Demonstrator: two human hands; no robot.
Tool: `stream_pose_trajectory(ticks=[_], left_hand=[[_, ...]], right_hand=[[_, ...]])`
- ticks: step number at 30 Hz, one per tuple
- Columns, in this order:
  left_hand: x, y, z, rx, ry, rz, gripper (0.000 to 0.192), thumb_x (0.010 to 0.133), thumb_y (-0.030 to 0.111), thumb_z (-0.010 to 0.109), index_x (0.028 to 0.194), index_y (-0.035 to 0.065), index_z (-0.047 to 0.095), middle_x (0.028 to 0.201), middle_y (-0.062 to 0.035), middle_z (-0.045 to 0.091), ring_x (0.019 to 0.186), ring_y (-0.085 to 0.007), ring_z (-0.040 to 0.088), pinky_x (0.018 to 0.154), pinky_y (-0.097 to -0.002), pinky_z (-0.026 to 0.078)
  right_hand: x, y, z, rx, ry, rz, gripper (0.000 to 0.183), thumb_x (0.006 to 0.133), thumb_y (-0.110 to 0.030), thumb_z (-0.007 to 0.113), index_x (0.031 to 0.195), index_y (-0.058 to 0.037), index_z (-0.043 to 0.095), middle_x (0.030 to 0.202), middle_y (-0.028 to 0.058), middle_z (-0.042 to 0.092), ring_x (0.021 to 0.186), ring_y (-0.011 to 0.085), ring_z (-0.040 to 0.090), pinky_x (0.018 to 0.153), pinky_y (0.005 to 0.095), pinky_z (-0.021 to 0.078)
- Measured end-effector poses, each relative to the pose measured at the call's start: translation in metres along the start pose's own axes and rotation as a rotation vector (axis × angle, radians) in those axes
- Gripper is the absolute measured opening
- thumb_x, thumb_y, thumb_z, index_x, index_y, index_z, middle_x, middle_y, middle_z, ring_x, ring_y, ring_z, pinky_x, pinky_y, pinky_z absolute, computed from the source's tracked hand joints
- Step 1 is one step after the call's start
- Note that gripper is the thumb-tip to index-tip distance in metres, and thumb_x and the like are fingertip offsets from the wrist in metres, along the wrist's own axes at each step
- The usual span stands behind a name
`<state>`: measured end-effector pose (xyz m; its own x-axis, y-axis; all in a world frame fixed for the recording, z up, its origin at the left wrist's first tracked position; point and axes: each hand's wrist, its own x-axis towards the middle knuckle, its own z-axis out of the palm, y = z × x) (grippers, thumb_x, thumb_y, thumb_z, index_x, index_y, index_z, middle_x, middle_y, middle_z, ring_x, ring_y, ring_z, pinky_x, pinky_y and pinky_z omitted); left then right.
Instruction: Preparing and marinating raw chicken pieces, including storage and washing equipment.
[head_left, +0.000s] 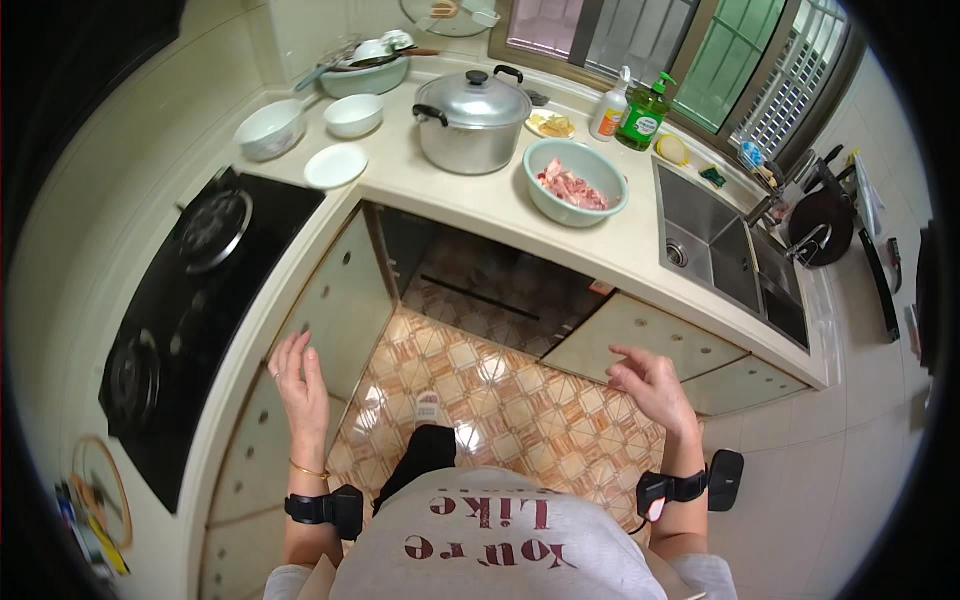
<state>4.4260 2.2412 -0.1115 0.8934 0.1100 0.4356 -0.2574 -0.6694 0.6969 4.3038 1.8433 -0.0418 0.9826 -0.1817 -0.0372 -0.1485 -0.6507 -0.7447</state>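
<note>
My left hand (298, 375) hangs in the air near the counter edge by the gas hob (217, 300), fingers apart and nothing in it. My right hand (646, 379) hovers before the cabinet door (652, 330) under the sink, fingers slightly bent and holding nothing. On the counter ahead stands a lidded aluminium pot (472, 139) with black handles. Right of it sits a pale green basin (566, 214) containing pieces of raw meat (574, 187). A small plate (534, 129) behind the basin carries yellowish slices, perhaps ginger.
Two white bowls (352, 116) and a white plate (336, 166) stand left of the pot, before a basin (367, 81) piled with dishes. A spray bottle (609, 109) and a green pump bottle (643, 118) stand by the window. The steel sink (694, 217) is at right.
</note>
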Motion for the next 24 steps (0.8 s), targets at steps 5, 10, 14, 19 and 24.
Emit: stream_pose_trajectory(ticks=[5,10,14,19,24], left_hand=[[0.157,-0.005,0.067,-0.312,-0.107,-0.078,0.029,0.088,0.018,0.042,0.107,-0.0012,0.052,0.109,-0.0154,0.051,0.105,-0.0260,0.042,0.089,-0.0326,0.035],[0.287,0.029,0.147,-0.542,-0.203,-0.029,0.032,0.089,0.022,0.043,0.110,-0.0021,0.048,0.101,-0.0087,0.054,0.090,-0.0139,0.050,0.082,-0.0241,0.038],[0.333,0.069,0.196,-0.631,-0.374,-0.271,0.036,0.090,0.033,0.038,0.113,0.0067,0.048,0.100,-0.0058,0.056,0.091,-0.0117,0.050,0.076,-0.0265,0.038],[0.364,0.105,0.241,-0.739,-0.402,-0.364,0.038,0.089,0.038,0.038,0.106,0.0053,0.050,0.093,-0.0049,0.058,0.081,-0.0098,0.051,0.068,-0.0245,0.040],[0.381,0.126,0.258,-0.869,-0.446,-0.653,0.035,0.087,0.041,0.042,0.091,0.0085,0.052,0.079,-0.0031,0.059,0.071,-0.0094,0.054,0.063,-0.0232,0.040]], right_hand=[[0.121,-0.011,-0.006,0.599,0.141,0.318,0.034,0.084,-0.020,0.051,0.106,0.0065,0.050,0.083,0.0106,0.058,0.072,0.0156,0.058,0.065,0.0260,0.0489],[0.209,-0.010,-0.031,0.487,0.242,0.293,0.030,0.083,-0.018,0.053,0.102,0.0051,0.053,0.080,0.0074,0.059,0.069,0.0126,0.057,0.064,0.0235,0.0468],[0.265,0.005,-0.071,0.425,0.233,0.286,0.026,0.083,-0.015,0.054,0.099,0.0046,0.054,0.075,0.0052,0.058,0.066,0.0104,0.056,0.062,0.0220,0.0456],[0.331,0.056,-0.114,0.171,0.297,0.277,0.021,0.082,-0.015,0.055,0.088,0.0053,0.057,0.069,0.0043,0.058,0.061,0.0083,0.053,0.056,0.0211,0.0428],[0.395,0.057,-0.142,0.234,0.234,0.127,0.021,0.081,-0.013,0.055,0.089,0.0054,0.058,0.066,0.0031,0.057,0.059,0.0071,0.051,0.054,0.0211,0.0415]])
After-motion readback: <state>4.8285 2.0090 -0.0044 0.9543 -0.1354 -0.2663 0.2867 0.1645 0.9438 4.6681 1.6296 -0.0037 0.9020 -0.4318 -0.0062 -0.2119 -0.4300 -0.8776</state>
